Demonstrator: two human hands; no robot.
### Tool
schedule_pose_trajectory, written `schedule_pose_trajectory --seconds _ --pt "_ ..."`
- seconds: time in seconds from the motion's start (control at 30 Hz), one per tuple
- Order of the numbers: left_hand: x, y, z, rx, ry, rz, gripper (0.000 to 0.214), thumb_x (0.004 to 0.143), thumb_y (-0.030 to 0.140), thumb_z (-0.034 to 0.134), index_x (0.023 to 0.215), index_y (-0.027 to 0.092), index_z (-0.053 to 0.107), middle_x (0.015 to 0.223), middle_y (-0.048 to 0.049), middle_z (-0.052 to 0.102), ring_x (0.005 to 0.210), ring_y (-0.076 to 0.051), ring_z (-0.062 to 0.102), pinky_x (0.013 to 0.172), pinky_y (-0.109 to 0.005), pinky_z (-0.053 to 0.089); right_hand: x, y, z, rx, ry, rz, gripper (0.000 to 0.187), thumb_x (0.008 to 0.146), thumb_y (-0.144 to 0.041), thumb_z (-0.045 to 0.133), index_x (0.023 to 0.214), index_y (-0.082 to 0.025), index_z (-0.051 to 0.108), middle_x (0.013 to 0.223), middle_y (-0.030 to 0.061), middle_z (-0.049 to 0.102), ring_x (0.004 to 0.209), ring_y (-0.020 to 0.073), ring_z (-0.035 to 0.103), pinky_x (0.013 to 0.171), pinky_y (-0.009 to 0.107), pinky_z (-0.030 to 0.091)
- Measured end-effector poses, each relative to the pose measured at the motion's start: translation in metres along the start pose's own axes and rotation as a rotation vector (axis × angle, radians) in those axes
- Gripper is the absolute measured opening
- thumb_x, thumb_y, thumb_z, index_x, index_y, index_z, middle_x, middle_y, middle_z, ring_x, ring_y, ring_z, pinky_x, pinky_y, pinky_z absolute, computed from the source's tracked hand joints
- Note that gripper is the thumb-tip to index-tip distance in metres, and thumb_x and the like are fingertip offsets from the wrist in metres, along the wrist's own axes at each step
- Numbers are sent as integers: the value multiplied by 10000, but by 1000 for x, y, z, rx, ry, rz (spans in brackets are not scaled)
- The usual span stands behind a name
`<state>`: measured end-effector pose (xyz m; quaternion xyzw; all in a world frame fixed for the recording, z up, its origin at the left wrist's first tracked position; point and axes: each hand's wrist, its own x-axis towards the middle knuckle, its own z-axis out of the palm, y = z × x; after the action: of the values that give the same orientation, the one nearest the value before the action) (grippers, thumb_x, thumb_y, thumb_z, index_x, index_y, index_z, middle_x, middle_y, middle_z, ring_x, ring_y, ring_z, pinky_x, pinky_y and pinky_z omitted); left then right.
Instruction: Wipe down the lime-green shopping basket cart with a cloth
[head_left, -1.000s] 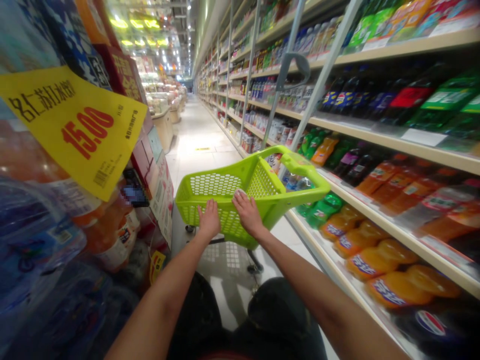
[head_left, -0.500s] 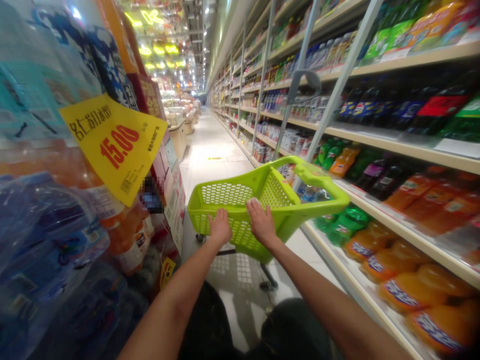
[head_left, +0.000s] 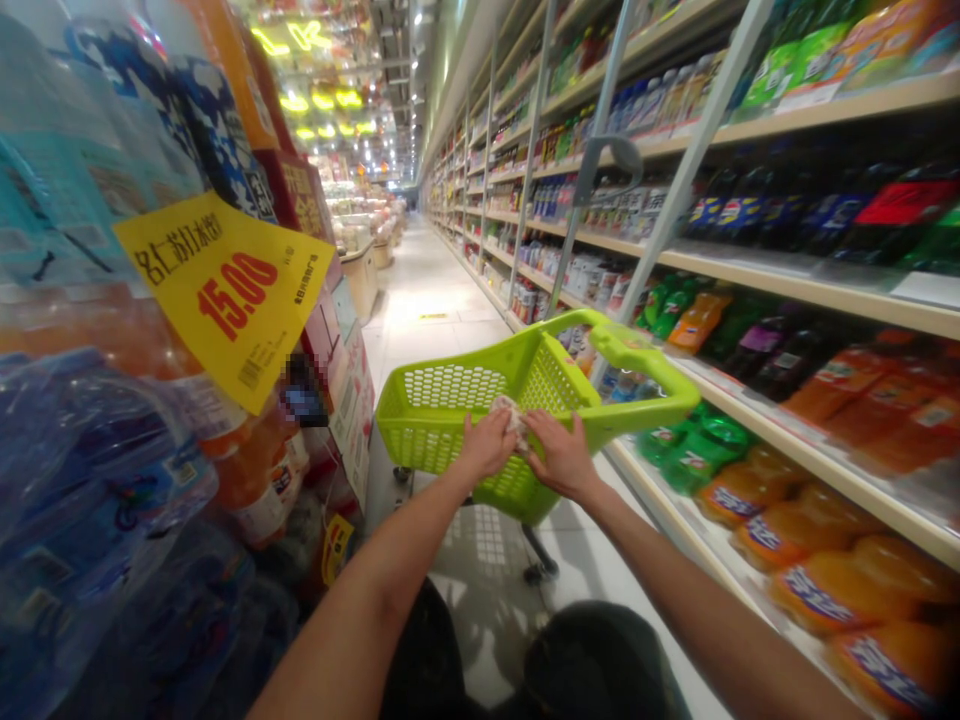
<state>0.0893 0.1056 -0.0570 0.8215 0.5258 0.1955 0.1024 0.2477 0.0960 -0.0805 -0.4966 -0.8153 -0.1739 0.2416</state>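
Observation:
A green plastic shopping cart (head_left: 450, 425) with perforated walls stands crosswise before me, its handle to the right. Over its near rim, a crumpled whitish cloth (head_left: 513, 416) sits between my two hands. My left hand (head_left: 489, 445) has its fingers closed on the cloth's left side. From the right, my right hand (head_left: 561, 452) pinches the cloth's other edge with thumb and fingertips, while its outer finger sticks up apart. Part of the cloth is hidden by the fingers.
Shelves (head_left: 810, 300) of drink bottles line the right side. On the left rise stacked bottle packs (head_left: 97, 470) and boxes, with a yellow price sign (head_left: 232, 300) jutting out. A tiled aisle floor (head_left: 412, 270) runs ahead. My knees are just below the cart.
My left hand has moved right along the rim and closed on the cloth. My right hand, earlier flat with the cloth under its fingertips, has shifted right and now pinches its edge.

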Motion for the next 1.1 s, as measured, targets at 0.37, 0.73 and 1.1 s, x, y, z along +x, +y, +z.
schedule_pose_trajectory --seconds 0.37,0.73,1.1 --pt "17 13 26 201 170 -26 423 866 322 424 1266 185 413 1394 -107 393 1276 -231 337 1079 -567 147 3 -7 -8 -167 -37 163 432 747 -156 445 1165 -92 536 1253 157 542 1192 294 424 1002 590 198" --pt "-5 -60 22 178 237 -95 492 827 47 357 1259 259 455 1360 -56 462 1225 -182 443 1084 -581 47 -3 -4 -13 -152 -86 184 469 772 -156 426 1231 -89 491 1316 136 490 1249 282 370 1026 576 157" --pt "-7 -63 31 170 271 15 456 858 81 353 1251 277 475 1383 -40 425 1270 -186 394 1083 -578 6 9 -36 14 -71 -184 105 522 764 -167 436 1283 -110 451 1368 116 433 1287 292 312 1046 579 113"
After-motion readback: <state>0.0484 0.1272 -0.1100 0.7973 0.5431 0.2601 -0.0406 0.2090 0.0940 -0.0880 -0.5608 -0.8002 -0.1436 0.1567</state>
